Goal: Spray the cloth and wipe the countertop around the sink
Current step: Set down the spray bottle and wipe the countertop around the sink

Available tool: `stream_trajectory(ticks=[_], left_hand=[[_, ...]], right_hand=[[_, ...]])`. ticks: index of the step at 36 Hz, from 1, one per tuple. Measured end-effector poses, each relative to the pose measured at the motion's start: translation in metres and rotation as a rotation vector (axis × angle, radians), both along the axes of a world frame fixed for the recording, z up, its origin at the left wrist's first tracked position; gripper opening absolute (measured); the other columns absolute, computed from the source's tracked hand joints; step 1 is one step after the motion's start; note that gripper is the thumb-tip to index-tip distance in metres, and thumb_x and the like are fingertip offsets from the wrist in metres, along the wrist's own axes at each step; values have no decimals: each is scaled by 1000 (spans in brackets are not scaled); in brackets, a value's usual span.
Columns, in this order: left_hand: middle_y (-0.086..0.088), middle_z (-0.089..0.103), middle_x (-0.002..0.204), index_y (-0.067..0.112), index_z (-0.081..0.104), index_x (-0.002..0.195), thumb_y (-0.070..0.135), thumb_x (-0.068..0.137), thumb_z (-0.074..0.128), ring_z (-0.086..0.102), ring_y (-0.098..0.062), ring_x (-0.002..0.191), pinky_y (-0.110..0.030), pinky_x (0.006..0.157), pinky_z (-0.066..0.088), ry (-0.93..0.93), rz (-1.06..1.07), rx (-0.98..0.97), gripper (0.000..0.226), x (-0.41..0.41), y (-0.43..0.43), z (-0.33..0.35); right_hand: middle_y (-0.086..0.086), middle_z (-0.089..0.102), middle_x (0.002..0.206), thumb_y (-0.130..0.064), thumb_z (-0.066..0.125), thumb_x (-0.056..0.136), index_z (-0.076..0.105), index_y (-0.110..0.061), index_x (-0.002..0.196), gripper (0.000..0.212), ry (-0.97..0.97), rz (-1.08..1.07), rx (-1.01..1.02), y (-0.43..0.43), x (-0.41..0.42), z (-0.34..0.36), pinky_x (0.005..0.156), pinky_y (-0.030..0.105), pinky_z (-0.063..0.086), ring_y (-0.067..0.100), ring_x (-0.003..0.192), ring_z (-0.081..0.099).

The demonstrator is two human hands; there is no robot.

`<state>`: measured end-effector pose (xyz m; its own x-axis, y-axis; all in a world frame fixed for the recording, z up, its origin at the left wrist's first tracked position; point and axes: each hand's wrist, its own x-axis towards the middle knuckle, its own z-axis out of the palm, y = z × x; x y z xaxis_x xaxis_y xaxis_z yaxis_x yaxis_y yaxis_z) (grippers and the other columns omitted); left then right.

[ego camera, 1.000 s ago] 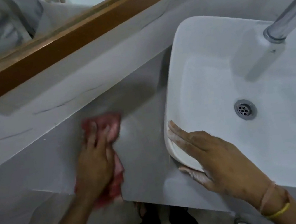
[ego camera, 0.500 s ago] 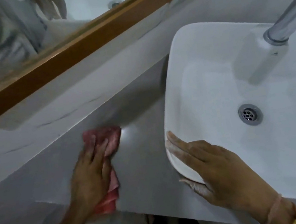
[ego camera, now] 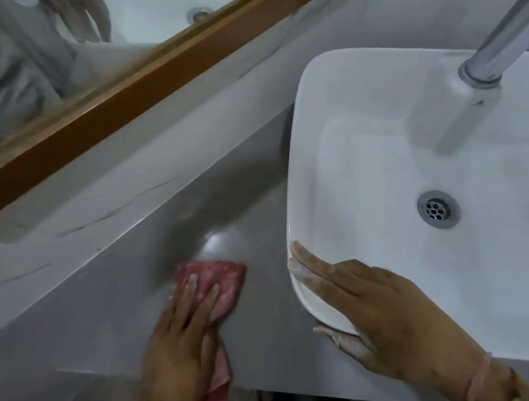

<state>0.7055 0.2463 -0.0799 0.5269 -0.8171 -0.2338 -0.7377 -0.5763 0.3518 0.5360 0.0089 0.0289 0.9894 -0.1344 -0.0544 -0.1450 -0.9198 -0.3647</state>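
— Two hands, so which one does the wiping?

— Left hand (ego camera: 179, 349), flat with fingers spread, pressing the red cloth (ego camera: 216, 289) onto the grey surface (ego camera: 108, 315). Cloth runs lengthwise under the palm, its far end poking out beyond the fingertips.

— And the other?

— Right hand (ego camera: 372, 297) lies open, fingers together, on the near corner of the white sink basin (ego camera: 343, 139), holding nothing.

— Where next?

— Likely the unwiped strip just right of the cloth, between it and the basin; the left hand is nearer.
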Motion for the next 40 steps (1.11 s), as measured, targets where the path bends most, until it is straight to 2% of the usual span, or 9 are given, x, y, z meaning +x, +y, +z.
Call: stream_trajectory(ticks=[6, 13, 19, 24, 27, 31, 33, 35, 40], left_hand=[[-19, 38, 151, 8, 39, 143, 19, 88, 31, 30, -37, 143, -52, 115, 30, -119, 244, -115, 57, 54, -88, 7], [-2, 2, 164, 28, 10, 152, 24, 99, 30, -2, -20, 152, -39, 123, 12, -28, 117, -126, 57, 11, -124, 3], [-2, 30, 156, 24, 41, 142, 27, 91, 39, 29, -22, 144, -37, 115, 26, 4, -110, -133, 51, -17, -9, 5], [-15, 37, 153, 13, 42, 143, 35, 95, 25, 31, -33, 143, -42, 118, 25, -90, 205, -26, 56, 65, 6, -8], [-24, 39, 149, 8, 42, 142, 24, 91, 33, 38, -43, 136, -51, 114, 32, -139, 475, -68, 53, 75, -45, -5], [-26, 53, 137, 21, 45, 139, 33, 93, 33, 49, -58, 118, -65, 101, 40, -65, 493, -169, 49, 24, -104, 11], [-15, 29, 157, 22, 28, 150, 25, 93, 34, 24, -42, 144, -51, 118, 23, -75, 266, -118, 57, -8, -114, 8], [-6, 11, 163, 21, 15, 152, 21, 96, 37, 3, -25, 151, -41, 122, 12, -79, 175, -101, 60, -29, -110, 1], [-13, 20, 160, 25, 28, 149, 34, 96, 27, 19, -30, 149, -44, 121, 22, -76, 352, -59, 54, -41, -76, 6]], right_hand=[[-9, 23, 160, -41, 69, 79, 25, -24, 149, 83, 1, -8, 3, 1, 0, 1, 68, 27, 57, 13, 106, 61], [-9, 21, 160, -38, 69, 80, 27, -22, 149, 82, 8, 3, 21, 1, 1, 1, 70, 31, 58, 17, 107, 61], [-9, 21, 160, -42, 66, 80, 26, -23, 149, 83, 19, 4, 15, 1, 2, 0, 68, 27, 57, 13, 101, 62], [-8, 22, 160, -41, 69, 78, 26, -23, 148, 84, 6, 5, 13, 2, 2, 3, 67, 27, 58, 13, 101, 62], [-7, 22, 160, -40, 68, 79, 25, -23, 149, 84, -8, 15, -1, 2, 0, 4, 69, 27, 57, 14, 104, 61], [-7, 19, 161, -37, 66, 82, 23, -22, 149, 81, -21, 22, 27, 1, -1, 5, 72, 29, 57, 16, 108, 60], [-7, 19, 161, -36, 66, 82, 24, -22, 149, 81, -39, 27, 28, 2, -1, 6, 72, 31, 58, 17, 108, 60], [-5, 22, 160, -33, 67, 80, 26, -22, 149, 81, -63, 29, 21, 2, 0, 7, 72, 33, 58, 18, 109, 60], [4, 46, 149, -39, 68, 77, 44, -12, 139, 73, -174, -3, -150, 5, -4, 10, 94, 38, 45, 21, 120, 59]])
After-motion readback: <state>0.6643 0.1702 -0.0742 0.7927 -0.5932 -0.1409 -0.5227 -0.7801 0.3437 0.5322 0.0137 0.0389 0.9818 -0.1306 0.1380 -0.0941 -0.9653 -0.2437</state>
